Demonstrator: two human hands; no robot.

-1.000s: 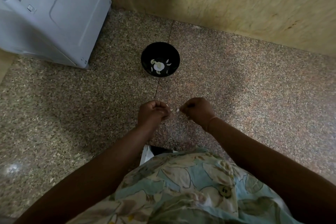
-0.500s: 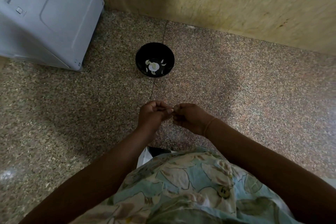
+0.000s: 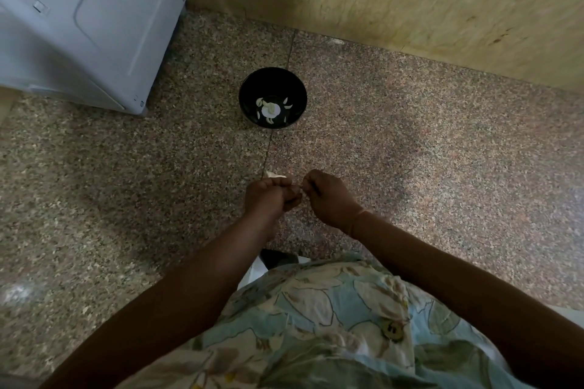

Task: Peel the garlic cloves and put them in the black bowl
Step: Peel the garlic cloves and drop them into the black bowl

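Note:
The black bowl (image 3: 273,97) stands on the speckled stone counter (image 3: 410,142), a little beyond my hands. Several pale garlic pieces (image 3: 271,109) lie in its bottom. My left hand (image 3: 271,196) is curled around a garlic clove that its fingers almost wholly hide. My right hand (image 3: 328,196) is close beside it, fingertips pinching at the same spot between the two hands. A pale scrap of garlic skin (image 3: 274,174) shows just past my left knuckles; whether it lies on the counter or hangs from the clove I cannot tell.
A grey-white appliance (image 3: 85,25) fills the far left corner. A yellowish stone wall (image 3: 410,3) runs along the back. My patterned shirt (image 3: 331,325) covers the near edge, with a black-and-white object (image 3: 278,257) partly under it.
My hands came together from slightly apart and stay pinched at the clove. A pale scrap of skin now shows beyond my left hand. The bowl has not moved.

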